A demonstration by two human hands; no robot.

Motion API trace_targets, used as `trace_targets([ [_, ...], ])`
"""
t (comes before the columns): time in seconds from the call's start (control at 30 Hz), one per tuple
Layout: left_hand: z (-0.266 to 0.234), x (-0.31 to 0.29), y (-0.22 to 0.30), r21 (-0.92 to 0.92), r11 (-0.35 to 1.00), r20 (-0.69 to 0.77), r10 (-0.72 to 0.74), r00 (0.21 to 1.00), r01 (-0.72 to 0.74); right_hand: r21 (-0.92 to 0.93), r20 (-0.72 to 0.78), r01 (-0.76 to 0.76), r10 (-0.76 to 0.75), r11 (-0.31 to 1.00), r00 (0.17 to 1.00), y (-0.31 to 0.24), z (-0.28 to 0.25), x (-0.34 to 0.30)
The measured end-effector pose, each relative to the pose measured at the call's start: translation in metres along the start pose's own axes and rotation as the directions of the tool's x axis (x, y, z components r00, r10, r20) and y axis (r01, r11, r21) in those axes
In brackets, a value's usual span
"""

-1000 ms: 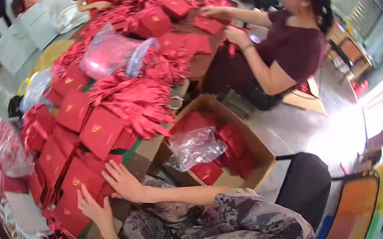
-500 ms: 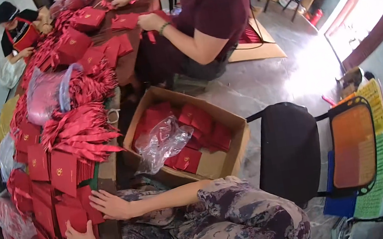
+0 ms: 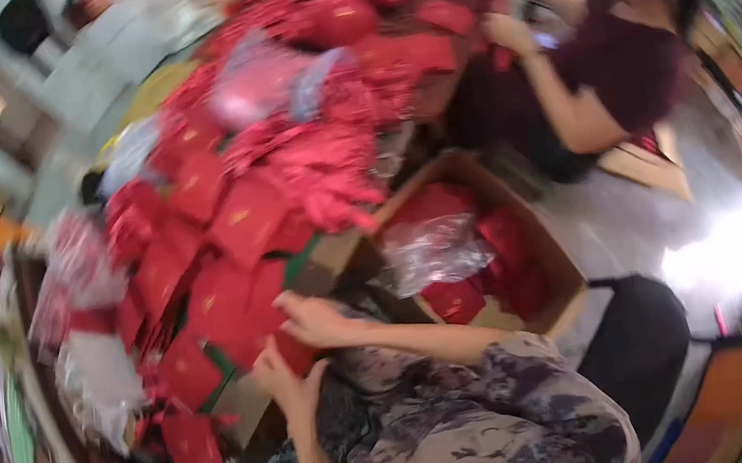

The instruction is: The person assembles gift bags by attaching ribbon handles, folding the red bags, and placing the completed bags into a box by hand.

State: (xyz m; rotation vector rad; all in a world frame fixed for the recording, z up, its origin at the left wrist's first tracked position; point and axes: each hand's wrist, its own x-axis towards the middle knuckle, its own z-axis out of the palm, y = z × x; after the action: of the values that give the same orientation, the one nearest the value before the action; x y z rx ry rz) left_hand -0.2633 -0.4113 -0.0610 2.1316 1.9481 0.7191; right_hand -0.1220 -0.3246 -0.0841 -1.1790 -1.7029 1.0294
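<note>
Flat red gift bags (image 3: 240,297) with small gold emblems lie in overlapping stacks along the table. At the near edge of these stacks, my right hand (image 3: 315,321) touches a red bag. Blur hides whether its fingers close on the edge. My left hand (image 3: 289,385) is just below it, open, fingers stretched toward the lower corner of the same red bag (image 3: 296,350) and thumb apart. Beyond the stacks spreads a heap of red ribbons (image 3: 311,165), beside a clear plastic bag of pink-red pieces (image 3: 255,94).
Right of the table stands an open cardboard box (image 3: 545,246) holding red bags and clear plastic wrap (image 3: 433,250). A person in a dark maroon top (image 3: 617,58) works at the table's far right. A black chair seat (image 3: 640,343) is at my right. White plastic (image 3: 99,380) lies on the left.
My view has swung left, so the table sits further right in the picture. My hands are closer together at the stack's near edge; the right no longer lies flat and spread.
</note>
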Motion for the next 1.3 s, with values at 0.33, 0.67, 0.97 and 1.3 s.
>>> trace_targets([
  [0.33,0.001,0.022,-0.034,0.061,0.997,-0.147,-0.038,0.988,0.048,-0.099,-0.042,0.139,-0.144,0.985,0.989,-0.005,-0.043,-0.013],
  [0.67,0.001,0.017,-0.014,-0.003,0.994,-0.158,-0.107,0.982,0.108,-0.558,-0.318,0.162,-0.391,0.814,0.864,0.029,-0.137,0.107],
  [0.97,-0.007,0.029,-0.009,-0.025,0.989,-0.128,-0.147,0.981,0.145,-0.811,-0.181,0.144,-0.478,0.567,0.859,0.042,-0.148,0.177],
  [1.3,-0.01,0.039,-0.023,-0.049,0.988,0.017,-0.147,0.989,0.148,-0.34,-0.202,0.311,-0.392,0.888,0.898,-0.043,-0.093,0.056],
])
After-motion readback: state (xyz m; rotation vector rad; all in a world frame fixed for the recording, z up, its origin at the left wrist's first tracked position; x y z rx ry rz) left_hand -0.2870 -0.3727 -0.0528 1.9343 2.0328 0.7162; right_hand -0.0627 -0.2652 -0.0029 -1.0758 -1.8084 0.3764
